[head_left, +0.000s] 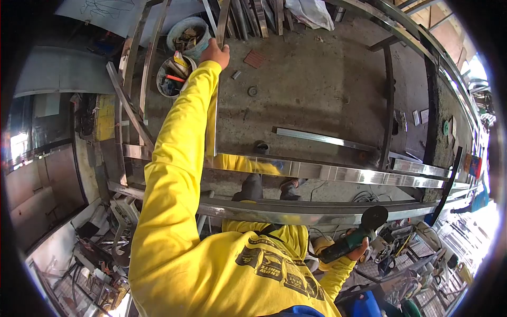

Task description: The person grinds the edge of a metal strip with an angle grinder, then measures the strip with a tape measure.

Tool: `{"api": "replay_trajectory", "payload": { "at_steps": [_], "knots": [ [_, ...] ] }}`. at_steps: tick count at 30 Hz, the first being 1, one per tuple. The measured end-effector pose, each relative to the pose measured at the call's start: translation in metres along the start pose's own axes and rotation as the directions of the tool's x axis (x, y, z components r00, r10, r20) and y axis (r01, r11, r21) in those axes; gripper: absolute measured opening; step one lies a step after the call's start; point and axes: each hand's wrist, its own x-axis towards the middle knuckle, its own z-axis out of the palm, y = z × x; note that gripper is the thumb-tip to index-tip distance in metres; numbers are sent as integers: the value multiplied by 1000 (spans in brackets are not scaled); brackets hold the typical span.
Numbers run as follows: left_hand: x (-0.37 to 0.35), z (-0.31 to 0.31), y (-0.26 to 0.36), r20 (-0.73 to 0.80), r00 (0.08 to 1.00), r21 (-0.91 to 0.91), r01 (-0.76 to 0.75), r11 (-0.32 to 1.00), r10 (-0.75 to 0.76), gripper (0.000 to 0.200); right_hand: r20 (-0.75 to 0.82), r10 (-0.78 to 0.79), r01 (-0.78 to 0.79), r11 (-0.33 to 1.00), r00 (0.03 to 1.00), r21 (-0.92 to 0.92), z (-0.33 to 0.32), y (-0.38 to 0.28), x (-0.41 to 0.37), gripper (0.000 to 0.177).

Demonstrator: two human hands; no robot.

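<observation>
My left arm in a yellow sleeve reaches far forward, and my left hand (214, 54) is closed around a shiny metal bar (224, 24) of the frame. This bar meets a long polished metal tube (317, 171) running across in front of me. My right hand (359, 249) grips a dark green angle grinder (342, 246) low on my right side. Its dark disc (374, 216) points up and forward, overlapping the edge of the nearer metal beam (296, 211) in this view.
Two buckets of scraps, one farther (188, 37) and one nearer (171, 76), stand beyond the frame at left. A loose metal bar (322, 138) and a reddish tile-like piece (254, 59) lie on the concrete floor. Cable coils (369, 196) lie near the beam; clutter fills the lower right.
</observation>
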Motion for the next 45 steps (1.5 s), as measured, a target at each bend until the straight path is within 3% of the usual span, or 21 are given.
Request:
{"api": "replay_trajectory", "payload": {
  "at_steps": [4, 8, 16, 22, 28, 34, 37, 40, 41, 45],
  "knots": [
    [9, 8, 3, -34, 999, -11, -13, 1000, 13, 68, 28, 15, -16, 999, 999, 35, 2, 3, -4, 61],
    [13, 18, -4, -40, 998, -37, -48, 998, 46, 66, 4, 75, -75, 996, 997, 41, -44, 13, -4, 61],
    [8, 2, 3, 80, 997, -49, 3, 999, 1, 70, 25, 71, -72, 997, 997, 33, 7, 11, -5, 60],
    [24, 12, -23, -4, 997, -85, -77, 993, 77, 72, 37, 89, -91, 993, 995, 71, 10, 11, -5, 60],
    [17, 15, -18, -24, 997, 41, -70, 997, 71, 72, 69, 106, -112, 990, 992, 86, 10, 12, -2, 61],
    [22, 18, -26, 46, 997, -101, -57, 993, 62, 70, 25, 95, -96, 995, 995, 16, 12, 9, -4, 59],
    [17, 14, -17, -46, 994, 75, -97, 992, 101, 69, -15, 90, -90, 996, 996, -12, 14, 13, 4, 59],
    [8, 12, -11, -64, 995, 22, -74, 997, 76, 69, -17, 119, -119, 993, 993, 5, -2, 13, 7, 61],
    [19, 28, -25, -147, 978, 0, -148, 989, 147, 68, -2, 127, -127, 992, 992, 26, -5, 17, 12, 63],
    [12, 21, -18, -117, 989, -30, -98, 995, 94, 63, 3, 157, -157, 988, 988, 6, -6, 22, 17, 66]
  ]
}}
